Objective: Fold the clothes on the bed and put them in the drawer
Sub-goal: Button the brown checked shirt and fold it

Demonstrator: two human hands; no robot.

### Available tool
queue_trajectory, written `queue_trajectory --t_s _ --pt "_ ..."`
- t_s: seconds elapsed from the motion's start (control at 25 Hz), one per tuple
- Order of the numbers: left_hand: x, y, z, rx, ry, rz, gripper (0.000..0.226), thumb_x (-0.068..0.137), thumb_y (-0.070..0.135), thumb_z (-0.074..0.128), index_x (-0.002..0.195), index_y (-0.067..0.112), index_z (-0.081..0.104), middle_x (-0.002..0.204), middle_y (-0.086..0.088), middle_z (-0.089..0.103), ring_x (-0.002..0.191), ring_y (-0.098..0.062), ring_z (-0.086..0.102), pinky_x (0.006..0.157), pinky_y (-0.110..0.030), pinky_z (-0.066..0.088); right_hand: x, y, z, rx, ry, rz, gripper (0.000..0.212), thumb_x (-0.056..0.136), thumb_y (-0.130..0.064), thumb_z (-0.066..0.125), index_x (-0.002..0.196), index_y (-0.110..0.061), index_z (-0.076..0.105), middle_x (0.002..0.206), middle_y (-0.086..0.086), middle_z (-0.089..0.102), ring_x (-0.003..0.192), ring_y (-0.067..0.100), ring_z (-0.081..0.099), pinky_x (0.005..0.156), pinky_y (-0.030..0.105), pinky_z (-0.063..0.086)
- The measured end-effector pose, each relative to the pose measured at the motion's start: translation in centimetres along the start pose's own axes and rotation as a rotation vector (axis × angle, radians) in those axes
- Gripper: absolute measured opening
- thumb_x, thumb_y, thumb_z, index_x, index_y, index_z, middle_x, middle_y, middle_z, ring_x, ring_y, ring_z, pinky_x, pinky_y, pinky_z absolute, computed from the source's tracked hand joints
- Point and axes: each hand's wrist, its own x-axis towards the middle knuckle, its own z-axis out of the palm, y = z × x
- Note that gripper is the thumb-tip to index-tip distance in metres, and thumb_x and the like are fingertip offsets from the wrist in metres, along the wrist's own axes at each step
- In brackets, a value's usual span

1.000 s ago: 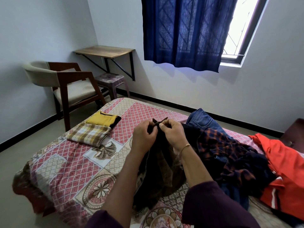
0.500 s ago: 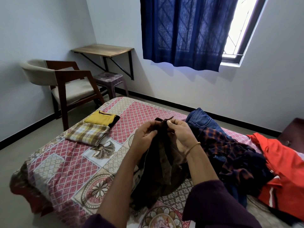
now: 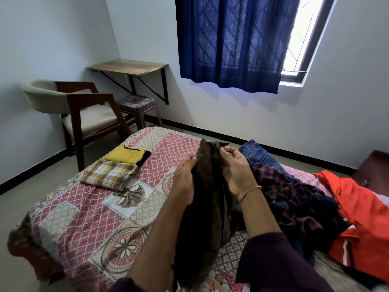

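A dark brown checked garment (image 3: 207, 199) hangs above the bed (image 3: 88, 209), held up between both hands. My left hand (image 3: 185, 182) grips its left edge, and my right hand (image 3: 235, 167) pinches its top edge with thumb and fingers. On the bed's far left lie a folded yellow garment (image 3: 126, 154) and a folded yellow plaid cloth (image 3: 109, 174). To the right is an unfolded heap: blue jeans (image 3: 255, 153), a dark checked shirt (image 3: 294, 197) and an orange-red garment (image 3: 357, 220). No drawer is recognisable.
A wooden armchair (image 3: 84, 114) stands left of the bed, with a purple stool (image 3: 139, 106) under a wall-mounted desk (image 3: 128, 67). A blue curtain (image 3: 233, 43) covers the window. Dark wooden furniture (image 3: 376, 167) sits at the right edge.
My hands have drawn slightly apart along the brown garment's top edge and lifted it a little. The folded pieces and the heap have not moved.
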Motion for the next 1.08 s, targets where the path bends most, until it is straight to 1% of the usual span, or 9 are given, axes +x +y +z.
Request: queue_trajectory --t_s 0.08,0.24,0.36,0.4,0.52,0.6,0.76,0.96,1.08 --pt "0.2 0.3 0.0 -0.093 -0.002 -0.019 0.025 0.099 0.014 0.039 0.105 0.001 0.059 0.092 -0.013 0.067 0.083 -0.020 0.067 0.070 -0.027 0.056 -0.4 0.7 -0.2 -0.080 -0.086 0.031 0.010 0.091 -0.002 0.053 0.085 -0.010 0.052 0.069 0.001 0.067 0.064 0.009 0.065 0.060 0.020 0.055" --pt "-0.3 1.0 0.4 -0.096 0.039 0.064 0.016 0.098 0.006 0.041 0.093 0.010 0.056 0.087 -0.009 0.065 0.077 -0.017 0.066 0.066 -0.025 0.057 -0.4 1.8 -1.1 -0.188 -0.213 0.068 0.024 0.087 0.010 0.052 0.100 -0.010 0.055 0.091 0.008 0.066 0.086 0.016 0.065 0.075 0.026 0.056" --pt "0.0 1.7 -0.3 0.018 0.133 0.234 0.018 0.096 0.001 0.045 0.086 0.014 0.053 0.084 -0.004 0.059 0.078 -0.015 0.060 0.071 -0.025 0.055 -0.1 2.5 -1.5 -0.304 -0.156 0.093 0.027 0.086 0.011 0.054 0.107 -0.006 0.057 0.092 0.005 0.069 0.088 0.016 0.066 0.077 0.026 0.057" --pt "0.3 1.8 -0.9 0.184 0.186 0.325 0.018 0.095 0.001 0.048 0.085 0.014 0.054 0.084 -0.003 0.057 0.079 -0.015 0.058 0.074 -0.026 0.054 -0.1 2.5 -1.6 -0.336 -0.092 0.091 0.023 0.086 0.010 0.055 0.102 -0.005 0.060 0.084 0.003 0.070 0.080 0.013 0.068 0.069 0.022 0.056" --pt "1.1 1.6 -3.3 1.045 0.429 0.764 0.008 0.084 -0.004 0.062 0.086 0.004 0.061 0.093 -0.008 0.053 0.090 -0.016 0.051 0.077 -0.028 0.051 -0.2 1.9 -1.6 -0.412 0.048 0.064 0.014 0.087 0.005 0.057 0.081 -0.006 0.063 0.062 0.001 0.066 0.055 0.005 0.064 0.053 0.016 0.052" --pt "1.4 0.7 -4.2 1.326 0.465 0.963 0.012 0.077 -0.010 0.066 0.083 -0.001 0.063 0.089 -0.016 0.057 0.084 -0.024 0.053 0.071 -0.028 0.048 -0.3 1.4 -1.4 -0.369 0.048 0.046 0.014 0.088 0.002 0.058 0.078 -0.007 0.064 0.061 0.000 0.065 0.054 0.005 0.063 0.054 0.016 0.052" --pt "0.7 -1.0 -4.2 1.337 0.308 0.871 0.007 0.085 -0.007 0.056 0.083 0.000 0.055 0.061 -0.004 0.050 0.046 -0.011 0.044 0.043 -0.012 0.030 -0.3 0.7 -0.6 -0.188 -0.020 0.037 0.017 0.091 0.000 0.053 0.083 -0.008 0.065 0.066 -0.001 0.069 0.064 0.008 0.066 0.060 0.019 0.055" --pt "0.5 -1.6 -2.8 1.114 0.211 0.712 0.010 0.081 -0.007 0.057 0.085 0.001 0.062 0.067 0.003 0.053 0.052 -0.001 0.042 0.050 -0.013 0.032 -0.3 0.7 -0.7 -0.078 -0.164 0.119 0.030 0.092 0.012 0.040 0.099 -0.004 0.064 0.085 0.005 0.072 0.081 0.012 0.069 0.077 0.024 0.057" --pt "0.5 -1.6 -2.8 1.065 0.012 0.654 0.016 0.075 -0.003 0.056 0.074 0.011 0.062 0.064 0.009 0.053 0.053 -0.004 0.048 0.050 -0.011 0.035 -0.2 0.5 -1.0 -0.092 -0.156 0.117 0.032 0.089 0.015 0.043 0.105 -0.003 0.063 0.089 0.006 0.072 0.083 0.012 0.069 0.078 0.021 0.056"
